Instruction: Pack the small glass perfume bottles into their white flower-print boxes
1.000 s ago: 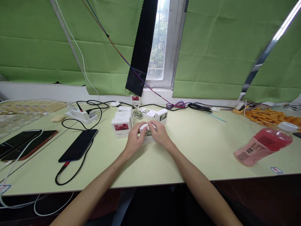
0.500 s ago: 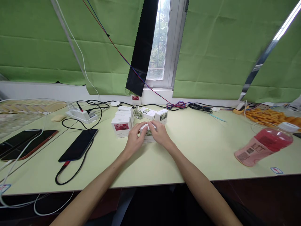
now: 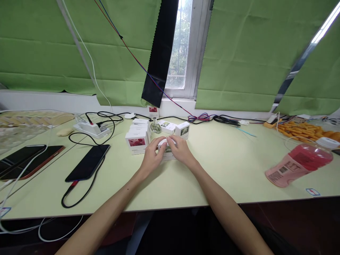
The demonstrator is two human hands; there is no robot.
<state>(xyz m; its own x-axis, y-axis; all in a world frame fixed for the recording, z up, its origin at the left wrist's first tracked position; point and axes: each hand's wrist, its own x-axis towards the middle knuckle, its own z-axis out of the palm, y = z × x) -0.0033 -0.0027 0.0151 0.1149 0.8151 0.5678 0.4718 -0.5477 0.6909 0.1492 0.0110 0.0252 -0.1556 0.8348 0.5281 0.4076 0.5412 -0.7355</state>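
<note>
A small white box (image 3: 168, 156) with a green-and-white flower picture stands on the table between my hands. My left hand (image 3: 152, 156) grips its left side, and my right hand (image 3: 181, 150) grips the right, with both thumbs on the near upper part. Fingers hide much of its top. Just left is a row of white boxes (image 3: 136, 137) with red pictures. Behind my hands are a round glass bottle (image 3: 155, 126), a white box lying flat (image 3: 166, 126) and another white box (image 3: 182, 130) with a flower picture.
A phone (image 3: 87, 163) on a charging cable lies to the left, near a power strip (image 3: 91, 129). On the right a pink drink bottle (image 3: 297, 164) stands near the table's front edge. Cables (image 3: 225, 120) run along the wall, where one more red-picture box (image 3: 153, 112) stands.
The view has shifted very slightly. Both hands stay on the white box in the same pose, and nothing else has visibly moved.
</note>
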